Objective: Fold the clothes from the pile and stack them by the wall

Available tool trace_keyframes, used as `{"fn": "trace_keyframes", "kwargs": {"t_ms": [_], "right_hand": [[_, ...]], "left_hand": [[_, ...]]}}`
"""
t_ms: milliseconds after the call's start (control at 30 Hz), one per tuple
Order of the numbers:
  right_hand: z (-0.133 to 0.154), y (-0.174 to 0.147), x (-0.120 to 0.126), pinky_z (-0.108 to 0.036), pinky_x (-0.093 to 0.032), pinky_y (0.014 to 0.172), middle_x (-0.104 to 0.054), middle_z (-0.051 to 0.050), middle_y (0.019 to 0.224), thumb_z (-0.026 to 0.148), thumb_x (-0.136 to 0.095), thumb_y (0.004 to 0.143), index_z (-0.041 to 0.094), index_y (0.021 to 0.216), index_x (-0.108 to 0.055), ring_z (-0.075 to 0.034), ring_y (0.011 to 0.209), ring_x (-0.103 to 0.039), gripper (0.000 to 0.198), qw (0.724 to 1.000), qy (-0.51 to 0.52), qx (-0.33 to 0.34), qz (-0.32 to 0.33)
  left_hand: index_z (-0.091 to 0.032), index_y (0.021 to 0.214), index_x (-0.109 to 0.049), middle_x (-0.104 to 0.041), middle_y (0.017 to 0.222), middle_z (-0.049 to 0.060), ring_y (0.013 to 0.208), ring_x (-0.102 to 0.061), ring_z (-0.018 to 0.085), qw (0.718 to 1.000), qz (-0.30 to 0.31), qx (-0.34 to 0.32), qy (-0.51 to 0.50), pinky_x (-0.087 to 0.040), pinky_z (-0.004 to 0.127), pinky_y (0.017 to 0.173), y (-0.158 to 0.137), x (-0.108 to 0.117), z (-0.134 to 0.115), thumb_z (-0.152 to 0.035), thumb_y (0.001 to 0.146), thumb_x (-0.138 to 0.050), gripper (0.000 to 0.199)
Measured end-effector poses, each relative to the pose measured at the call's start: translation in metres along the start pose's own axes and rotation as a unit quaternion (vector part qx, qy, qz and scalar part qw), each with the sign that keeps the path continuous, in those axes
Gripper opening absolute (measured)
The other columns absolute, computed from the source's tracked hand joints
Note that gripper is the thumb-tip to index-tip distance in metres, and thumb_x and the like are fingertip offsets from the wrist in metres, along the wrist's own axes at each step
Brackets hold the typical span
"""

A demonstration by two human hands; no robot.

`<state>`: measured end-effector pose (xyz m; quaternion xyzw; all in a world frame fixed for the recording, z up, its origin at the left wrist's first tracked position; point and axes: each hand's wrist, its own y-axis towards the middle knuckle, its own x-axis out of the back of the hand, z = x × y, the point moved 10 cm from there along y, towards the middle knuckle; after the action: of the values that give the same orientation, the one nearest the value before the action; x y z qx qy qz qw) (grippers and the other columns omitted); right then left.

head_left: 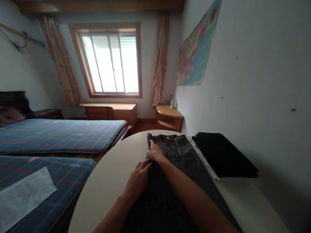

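A dark grey T-shirt [191,161] with black lettering lies on the round cream-topped table, its collar at the far side. Its right side is folded inward in a long strip. My right hand [155,152] reaches across to the shirt's left shoulder and grips the cloth there, its index finger pointing away from me. Just nearer to me, my left hand [138,178] is closed on the shirt's left edge; its fingertips are partly hidden against the cloth. Part of the lower shirt lies beneath my forearms.
A stack of folded black cloth [223,155] lies on something white by the right wall. The table [109,181] curves toward two plaid mattresses [73,134] on the left, one bearing a printed sheet [26,197]. Wooden desks [125,111] stand beneath the window.
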<state>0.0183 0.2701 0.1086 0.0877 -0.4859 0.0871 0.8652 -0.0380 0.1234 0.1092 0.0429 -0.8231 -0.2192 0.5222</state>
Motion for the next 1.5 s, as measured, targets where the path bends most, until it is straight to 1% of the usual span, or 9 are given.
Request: {"fn": "trace_keyframes", "kwargs": {"t_ms": [167, 300, 400, 633, 733, 867, 1100, 1267, 1500], "right_hand": [[-0.011, -0.003, -0.001, -0.031, -0.045, 0.099, -0.063, -0.009, 0.132, 0.013, -0.053, 0.086, 0.026, 0.151, -0.037, -0.023, 0.117, -0.062, 0.069, 0.998, 0.037, 0.047, -0.011], [-0.019, 0.0, 0.002, -0.026, -0.039, 0.107, -0.058, -0.01, 0.14, 0.01, -0.049, 0.086, 0.016, 0.142, -0.051, -0.02, 0.127, -0.055, 0.056, 0.995, 0.065, 0.073, -0.013], [-0.03, 0.007, 0.019, -0.025, -0.037, 0.11, -0.059, -0.01, 0.139, 0.008, -0.048, 0.085, 0.013, 0.139, -0.054, -0.018, 0.129, -0.053, 0.055, 0.993, 0.085, 0.076, -0.023], [-0.092, 0.012, 0.059, -0.031, -0.041, 0.109, -0.064, -0.01, 0.132, 0.008, -0.054, 0.081, 0.013, 0.134, -0.059, -0.022, 0.125, -0.058, 0.053, 0.992, 0.105, 0.032, -0.059], [-0.115, 0.003, 0.056, -0.034, -0.046, 0.104, -0.069, -0.011, 0.122, 0.007, -0.061, 0.075, 0.013, 0.127, -0.065, -0.025, 0.117, -0.064, 0.052, 0.994, 0.101, 0.017, -0.048], [-0.119, -0.01, 0.053, -0.035, -0.048, 0.103, -0.067, -0.011, 0.126, 0.009, -0.063, 0.074, 0.014, 0.126, -0.066, -0.024, 0.116, -0.064, 0.052, 0.995, 0.084, 0.041, -0.044], [-0.103, -0.054, 0.064, -0.041, -0.028, 0.117, -0.052, -0.012, 0.144, 0.024, -0.055, 0.089, 0.019, 0.129, -0.065, -0.025, 0.135, -0.045, 0.041, 0.992, 0.012, 0.109, -0.058], [-0.119, -0.094, 0.034, -0.058, -0.008, 0.118, -0.034, -0.01, 0.158, 0.059, -0.043, 0.094, 0.029, 0.147, -0.045, -0.036, 0.149, -0.017, 0.06, 0.988, -0.103, 0.101, 0.058], [-0.122, -0.1, 0.014, -0.054, -0.006, 0.119, -0.019, -0.01, 0.164, 0.049, -0.027, 0.1, 0.02, 0.156, -0.027, -0.036, 0.15, -0.003, 0.063, 0.98, -0.143, 0.098, 0.095]], "left_hand": [[-0.025, 0.126, -0.055, -0.064, 0.123, 0.006, 0.1, -0.067, 0.021, 0.992, 0.032, 0.124, -0.001, -0.05, 0.029, 0.083, -0.008, 0.01, 0.009, -0.009, 0.086, -0.053, 0.043], [-0.023, 0.101, -0.058, -0.069, 0.1, 0.002, 0.091, -0.067, 0.019, 0.988, 0.034, 0.127, -0.075, -0.047, 0.028, 0.081, -0.007, 0.013, -0.01, -0.01, 0.085, -0.057, 0.021], [-0.024, 0.101, -0.059, -0.069, 0.088, -0.001, 0.082, -0.065, 0.017, 0.978, 0.035, 0.144, -0.149, -0.047, 0.028, 0.079, 0.0, 0.007, -0.021, -0.01, 0.083, -0.059, 0.023], [-0.021, 0.112, -0.06, -0.06, 0.134, 0.005, 0.105, -0.064, 0.018, 0.927, 0.114, 0.081, -0.347, -0.053, 0.027, 0.084, 0.007, -0.034, -0.074, -0.004, 0.074, -0.057, 0.042], [-0.023, 0.119, -0.06, -0.062, 0.133, 0.004, 0.119, -0.059, 0.02, 0.939, 0.155, 0.018, -0.306, -0.049, 0.033, 0.101, -0.007, -0.05, -0.096, -0.005, 0.079, -0.053, 0.044], [-0.027, 0.132, -0.056, -0.048, 0.149, 0.001, 0.144, -0.034, 0.025, 0.97, 0.184, -0.059, -0.148, -0.025, 0.047, 0.121, -0.029, -0.063, -0.108, -0.013, 0.083, -0.055, 0.051], [-0.03, 0.148, -0.039, -0.03, 0.161, 0.002, 0.149, -0.021, 0.027, 0.97, 0.212, -0.107, -0.055, -0.018, 0.053, 0.122, -0.043, -0.074, -0.109, -0.031, 0.094, -0.049, 0.056], [-0.025, 0.152, -0.033, -0.03, 0.161, 0.004, 0.15, -0.02, 0.026, 0.97, 0.211, -0.114, -0.048, -0.016, 0.051, 0.123, -0.043, -0.073, -0.111, -0.035, 0.095, -0.048, 0.06], [-0.023, 0.153, -0.031, -0.028, 0.161, 0.004, 0.15, -0.017, 0.026, 0.965, 0.228, -0.116, -0.055, -0.017, 0.051, 0.123, -0.039, -0.076, -0.103, -0.044, 0.097, -0.046, 0.062]]}}
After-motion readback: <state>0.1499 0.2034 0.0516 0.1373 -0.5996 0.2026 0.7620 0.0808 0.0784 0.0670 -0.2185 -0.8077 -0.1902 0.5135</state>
